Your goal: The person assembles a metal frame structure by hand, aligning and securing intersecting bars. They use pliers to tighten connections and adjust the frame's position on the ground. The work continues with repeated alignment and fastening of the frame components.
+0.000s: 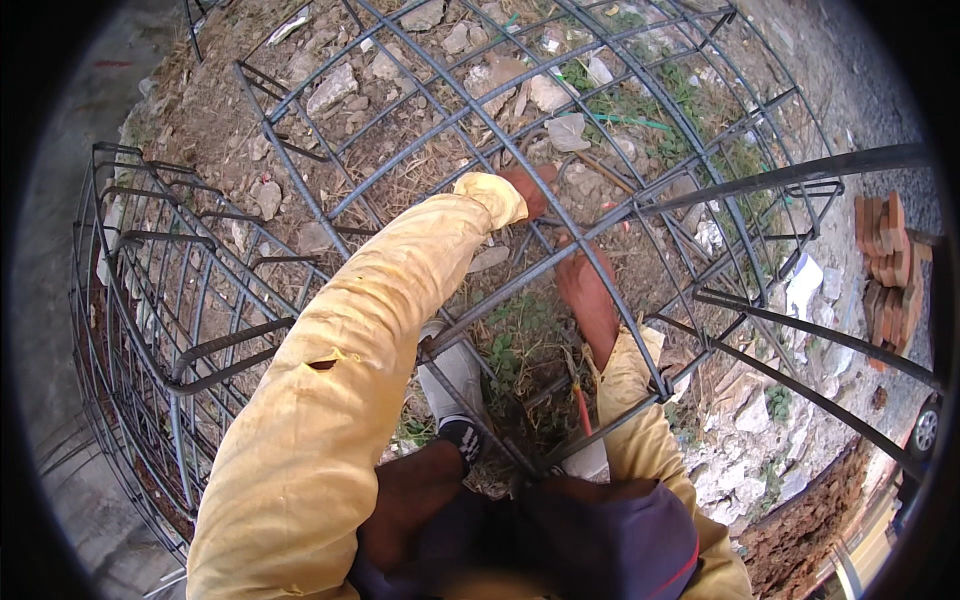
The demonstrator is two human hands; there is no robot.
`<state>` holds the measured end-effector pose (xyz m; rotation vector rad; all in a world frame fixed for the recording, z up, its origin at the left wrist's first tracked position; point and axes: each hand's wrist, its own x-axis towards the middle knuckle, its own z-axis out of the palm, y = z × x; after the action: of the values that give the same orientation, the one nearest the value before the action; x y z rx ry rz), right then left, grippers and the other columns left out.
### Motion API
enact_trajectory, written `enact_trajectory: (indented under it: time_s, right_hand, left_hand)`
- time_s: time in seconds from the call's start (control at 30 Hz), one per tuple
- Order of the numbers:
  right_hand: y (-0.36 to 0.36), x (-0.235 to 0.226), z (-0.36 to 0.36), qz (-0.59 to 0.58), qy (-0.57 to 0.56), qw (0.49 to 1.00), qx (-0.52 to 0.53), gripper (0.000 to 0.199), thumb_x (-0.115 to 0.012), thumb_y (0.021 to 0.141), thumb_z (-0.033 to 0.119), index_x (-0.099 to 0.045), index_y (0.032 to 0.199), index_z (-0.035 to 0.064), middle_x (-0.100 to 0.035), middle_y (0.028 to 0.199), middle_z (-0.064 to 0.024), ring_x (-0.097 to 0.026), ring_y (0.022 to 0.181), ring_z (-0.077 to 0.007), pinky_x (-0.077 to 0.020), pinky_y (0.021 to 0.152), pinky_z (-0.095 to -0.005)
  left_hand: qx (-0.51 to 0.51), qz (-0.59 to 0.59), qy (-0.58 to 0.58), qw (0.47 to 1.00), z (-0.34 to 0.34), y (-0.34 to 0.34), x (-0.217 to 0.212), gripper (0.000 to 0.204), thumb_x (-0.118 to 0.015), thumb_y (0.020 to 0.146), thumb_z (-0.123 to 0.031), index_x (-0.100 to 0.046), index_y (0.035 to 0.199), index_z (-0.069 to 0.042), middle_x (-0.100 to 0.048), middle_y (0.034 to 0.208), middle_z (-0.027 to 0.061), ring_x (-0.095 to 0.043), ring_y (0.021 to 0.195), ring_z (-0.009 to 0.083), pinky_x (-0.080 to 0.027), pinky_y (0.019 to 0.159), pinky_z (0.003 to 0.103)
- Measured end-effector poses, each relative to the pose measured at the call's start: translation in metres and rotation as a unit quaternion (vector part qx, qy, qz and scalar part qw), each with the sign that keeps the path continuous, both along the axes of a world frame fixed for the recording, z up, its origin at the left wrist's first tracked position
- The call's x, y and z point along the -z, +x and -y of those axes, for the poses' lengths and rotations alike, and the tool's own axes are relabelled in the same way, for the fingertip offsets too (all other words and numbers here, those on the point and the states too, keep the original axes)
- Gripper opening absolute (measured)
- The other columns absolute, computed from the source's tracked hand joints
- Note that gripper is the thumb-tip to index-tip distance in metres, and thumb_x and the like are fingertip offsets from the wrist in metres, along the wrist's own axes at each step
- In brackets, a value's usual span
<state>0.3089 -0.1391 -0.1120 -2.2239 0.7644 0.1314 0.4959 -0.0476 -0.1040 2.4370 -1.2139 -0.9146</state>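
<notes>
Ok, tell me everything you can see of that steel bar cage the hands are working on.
The steel bar cage is a grid of dark grey ribbed bars crossing at right angles, with bent hooked ends along its edges. It looks like bare metal, dull and slightly rusty. It stands over rubble, dry grass and weeds. The left hand and right hand both reach in among its crossing bars near the middle; their grip is hidden. The bars curve only from the lens.

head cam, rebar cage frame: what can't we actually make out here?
- Left hand: its fingers sit behind a cage bar; grip unclear.
- Right hand: fingers merge with crossing bars; what they hold cannot be told.
- Red-handled tool: its tip is lost in grass.
- Brick stack: warped at the right fisheye rim.
- Person's lap: blurred, cut by the lower edge.
</notes>
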Motion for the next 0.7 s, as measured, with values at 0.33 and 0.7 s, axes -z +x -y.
enact_trajectory:
  time_s: [0.33, 0.7]
  right_hand:
    - [0.007, -0.033, 0.006, -0.002, 0.006, 1.0, -0.009, 0.022, -0.05, 0.092, 0.023, -0.062, 0.104, 0.0092, -0.065, 0.089, -0.0269, -0.062, 0.089, -0.0494, -0.0486, 0.076, -0.0556]
    - [0.01, -0.017, -0.01, -0.014, 0.013, 1.0, 0.005, 0.025, -0.049, 0.093, 0.024, -0.064, 0.108, 0.011, -0.066, 0.092, -0.027, -0.061, 0.091, -0.0503, -0.0484, 0.079, -0.0566]
  left_hand:
    - [0.007, 0.027, 0.002, 1.0, 0.002, -0.005, -0.003, 0.019, -0.051, 0.089, -0.021, -0.052, 0.099, -0.005, -0.063, 0.086, 0.0231, -0.064, 0.079, 0.0414, -0.049, 0.064, 0.047]
    - [-0.015, 0.025, 0.004, 1.0, 0.0, 0.0, 0.003, 0.022, -0.048, 0.092, -0.022, -0.052, 0.105, -0.004, -0.064, 0.088, 0.0256, -0.063, 0.082, 0.0461, -0.049, 0.069, 0.051]
